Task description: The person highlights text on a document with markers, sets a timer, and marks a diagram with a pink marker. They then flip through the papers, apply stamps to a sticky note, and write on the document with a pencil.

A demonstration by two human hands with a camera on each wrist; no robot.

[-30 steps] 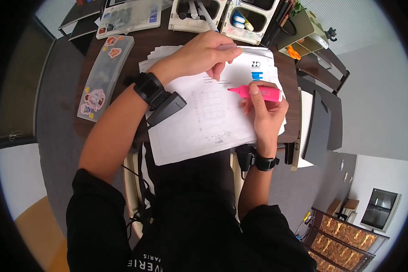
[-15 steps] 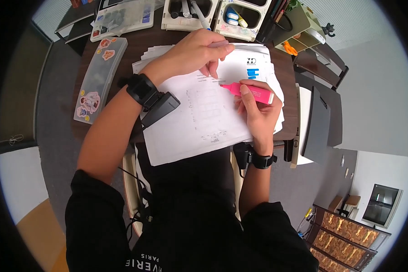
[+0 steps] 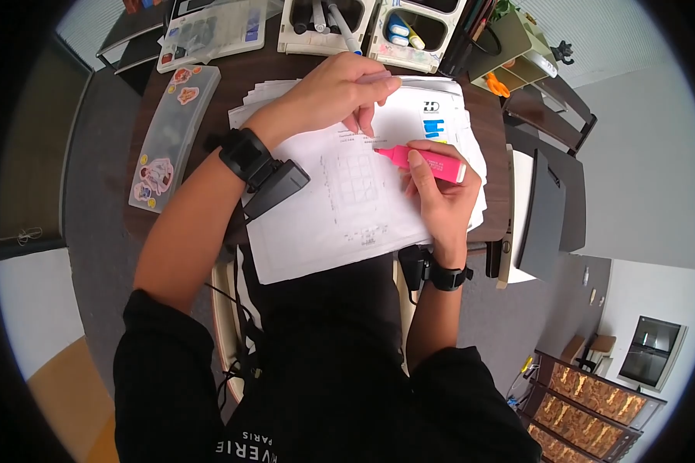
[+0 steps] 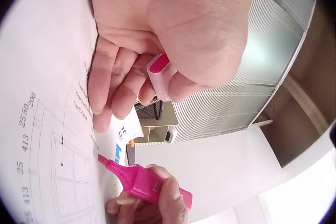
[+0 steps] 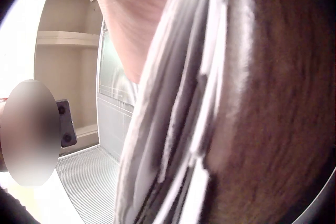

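Observation:
In the head view my right hand [image 3: 446,197] grips an uncapped pink highlighter [image 3: 434,163] between thumb and fingers. The tip points left, close over a printed sheet [image 3: 301,231] just below the left fingertips. My left hand [image 3: 347,94] rests its lower fingers on the sheet. It holds the highlighter's cap [image 4: 161,77] tucked between thumb and fingers, as the left wrist view shows. That view also has line drawings with numbers on the paper. Near the sheet's upper right are blue strokes [image 3: 433,127] below a black logo.
More papers lie stacked beneath the sheet. A sticker-covered translucent case [image 3: 166,139] lies left on the dark table [image 3: 490,154]. White holders [image 3: 305,45] with pens stand at the back, beside a black pen cup [image 3: 483,54]. Orange scissors handles [image 3: 496,85] show at the back right.
The highlighter has shifted slightly left, its tip coming nearer the left fingertips. Some yellow now shows beneath the blue strokes. The left hand stays in place on the paper.

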